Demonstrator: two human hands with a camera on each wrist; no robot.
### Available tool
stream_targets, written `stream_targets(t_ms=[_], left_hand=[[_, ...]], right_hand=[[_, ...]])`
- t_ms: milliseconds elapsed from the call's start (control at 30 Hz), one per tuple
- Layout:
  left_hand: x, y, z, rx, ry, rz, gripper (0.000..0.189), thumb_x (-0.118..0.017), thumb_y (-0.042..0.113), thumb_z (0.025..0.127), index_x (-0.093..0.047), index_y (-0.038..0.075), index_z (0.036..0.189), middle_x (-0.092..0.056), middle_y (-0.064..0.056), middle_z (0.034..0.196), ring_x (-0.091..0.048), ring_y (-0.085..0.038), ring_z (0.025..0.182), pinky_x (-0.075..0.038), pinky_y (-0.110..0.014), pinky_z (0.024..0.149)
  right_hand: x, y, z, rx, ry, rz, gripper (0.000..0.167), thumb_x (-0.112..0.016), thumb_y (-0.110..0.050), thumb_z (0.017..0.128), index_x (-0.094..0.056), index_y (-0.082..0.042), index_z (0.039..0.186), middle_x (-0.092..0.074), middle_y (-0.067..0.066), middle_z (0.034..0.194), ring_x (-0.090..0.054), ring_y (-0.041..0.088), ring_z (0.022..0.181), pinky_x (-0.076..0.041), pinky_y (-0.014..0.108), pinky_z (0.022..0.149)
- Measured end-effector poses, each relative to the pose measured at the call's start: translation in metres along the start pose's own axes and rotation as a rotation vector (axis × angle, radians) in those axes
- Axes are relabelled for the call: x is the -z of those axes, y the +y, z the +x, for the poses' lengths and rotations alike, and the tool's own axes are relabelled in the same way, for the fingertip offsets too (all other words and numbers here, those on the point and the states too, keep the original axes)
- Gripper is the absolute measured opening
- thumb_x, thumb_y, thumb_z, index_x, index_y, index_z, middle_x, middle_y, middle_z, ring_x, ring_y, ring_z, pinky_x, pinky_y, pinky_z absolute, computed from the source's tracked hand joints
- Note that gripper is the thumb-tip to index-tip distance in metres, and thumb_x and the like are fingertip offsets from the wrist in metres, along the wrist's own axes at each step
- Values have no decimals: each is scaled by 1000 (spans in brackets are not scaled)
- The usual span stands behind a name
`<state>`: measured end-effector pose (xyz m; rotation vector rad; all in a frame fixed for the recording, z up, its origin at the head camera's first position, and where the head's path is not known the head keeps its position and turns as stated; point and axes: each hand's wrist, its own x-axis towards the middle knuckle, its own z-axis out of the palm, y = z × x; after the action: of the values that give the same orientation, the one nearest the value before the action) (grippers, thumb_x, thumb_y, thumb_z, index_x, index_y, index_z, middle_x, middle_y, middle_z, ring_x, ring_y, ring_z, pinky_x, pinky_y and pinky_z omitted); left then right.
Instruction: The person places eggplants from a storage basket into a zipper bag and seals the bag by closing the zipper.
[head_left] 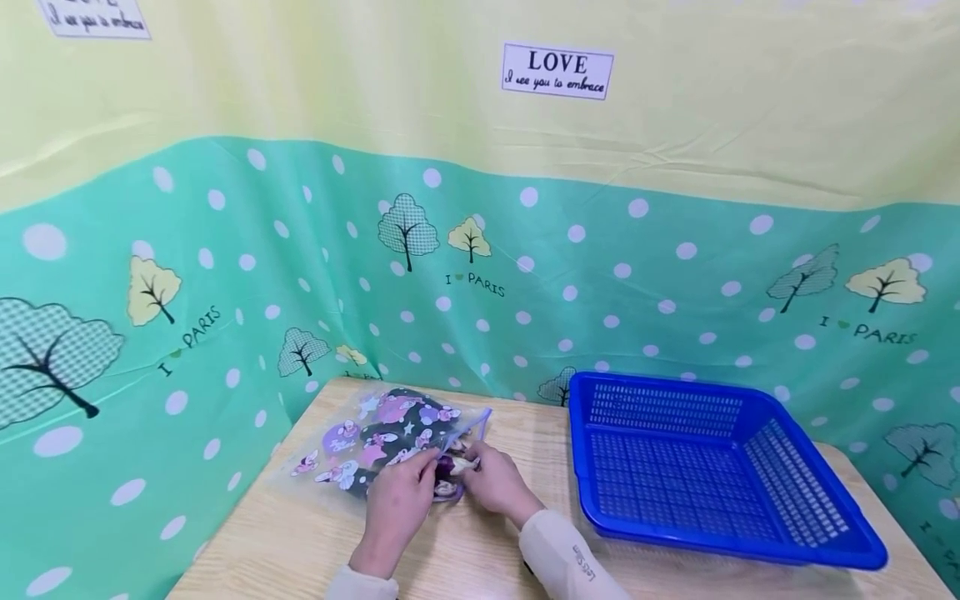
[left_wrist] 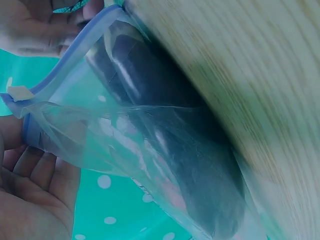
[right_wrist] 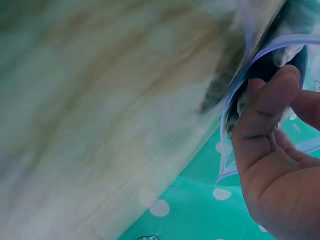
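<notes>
A clear zip bag (head_left: 347,437) printed with pink and purple cartoon figures lies on the table, its lilac-edged mouth open toward the right. Long dark eggplants (left_wrist: 155,75) show through the plastic in the left wrist view. My left hand (head_left: 401,498) pinches the bag's rim near the white slider (left_wrist: 20,93). At the mouth, my right hand (head_left: 497,480) holds the pale stem end of an eggplant (head_left: 447,467). From the right wrist, the right hand (right_wrist: 275,155) has curled fingers at the opening, partly hiding the stem.
A blue plastic basket (head_left: 675,546) with slotted walls stands right of the bag on the wooden table (head_left: 465,554). A green and yellow printed cloth (head_left: 480,333) hangs behind and to the left of the table.
</notes>
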<state>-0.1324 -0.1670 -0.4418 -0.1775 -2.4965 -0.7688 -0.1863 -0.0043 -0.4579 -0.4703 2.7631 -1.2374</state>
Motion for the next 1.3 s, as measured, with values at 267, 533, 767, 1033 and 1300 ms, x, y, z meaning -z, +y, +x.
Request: stream_targets(t_ms=[267,533,767,1033,1300], left_hand=[[1,0,0,-3,-13,7,20,-72,6,89,-78,8,108,-76,-10,98,-68,-19,66,-54,-37,57],[2,3,0,7,-26,6,21,-72,5,89,-78,8,108,-76,-9,98,-56,-10,58,-46,-31,51],[-1,5,0,8,-35,25,20,-73,7,88,-79,9,107,-77,-10,95,-65,-18,61,-50,-37,52],[-14,14,-5,-54,-93,72,17,-74,8,87,-79,11,103,-73,-8,76,-64,-25,56,-49,-39,48],[-24,25,-15,-111,-192,170,5,-76,13,86,-72,12,88,-62,-1,63,-56,-22,49,-45,-37,43]], right_hand=[[-5,-1,8,24,-23,-88,9,-74,-9,88,-69,-3,92,-64,3,81,-56,18,72,-50,36,69],[-15,-4,11,65,-16,-222,16,-75,-20,91,-73,-10,78,-58,-5,66,-51,14,60,-45,33,58],[-10,-8,6,20,9,-229,26,-76,-24,91,-65,-14,69,-52,-4,61,-46,14,57,-40,31,53],[6,-12,-8,-3,76,-247,14,-65,-8,91,-67,-7,77,-60,5,69,-56,22,62,-49,40,58],[10,-6,-21,61,127,-377,18,-62,-2,87,-69,1,103,-67,14,80,-66,31,74,-54,44,62]])
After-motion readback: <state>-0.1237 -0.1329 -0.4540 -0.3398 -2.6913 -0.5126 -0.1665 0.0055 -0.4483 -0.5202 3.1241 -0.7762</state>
